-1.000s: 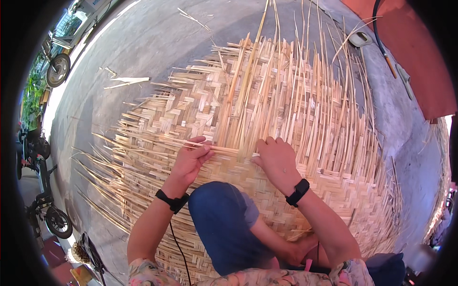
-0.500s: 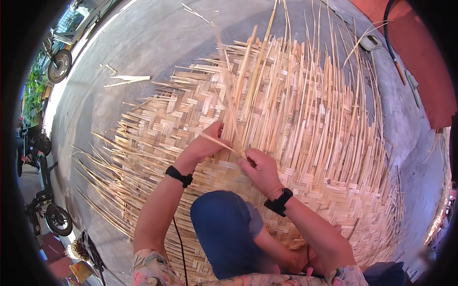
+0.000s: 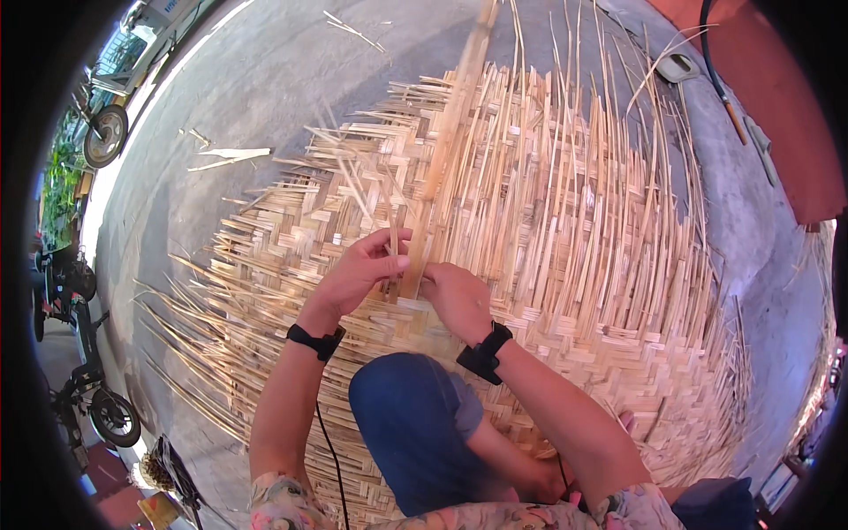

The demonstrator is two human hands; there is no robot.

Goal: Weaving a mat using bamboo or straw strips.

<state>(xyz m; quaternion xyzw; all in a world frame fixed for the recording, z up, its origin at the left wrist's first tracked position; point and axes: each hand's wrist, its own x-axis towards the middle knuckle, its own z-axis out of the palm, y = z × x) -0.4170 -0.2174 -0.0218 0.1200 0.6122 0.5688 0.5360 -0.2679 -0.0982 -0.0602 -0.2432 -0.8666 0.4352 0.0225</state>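
A large woven bamboo mat (image 3: 609, 362) spreads beneath me, its long loose strip ends fanning out at the far and left edges. My left hand (image 3: 353, 276) is closed, thumb and fingers pinching a thin bamboo strip above the weave. Close beside it, my right hand (image 3: 461, 300) has its fingers curled against the lower end of a long bamboo strip (image 3: 449, 141). That strip stands up and away toward the far edge, blurred by motion. The right fingertips are partly hidden behind the hand.
My bent knee in blue cloth (image 3: 402, 433) rests over the near part of the mat. Split bamboo scraps (image 3: 231, 157) lie on the concrete floor (image 3: 221, 97). Parked two-wheelers (image 3: 84, 344) stand at the left. A dark hose (image 3: 717, 75) runs by the red surface at far right.
My right hand has moved left and slightly up, turning more knuckles-up. The strip that crossed between my hands now points up and away. The left hand has shifted slightly left.
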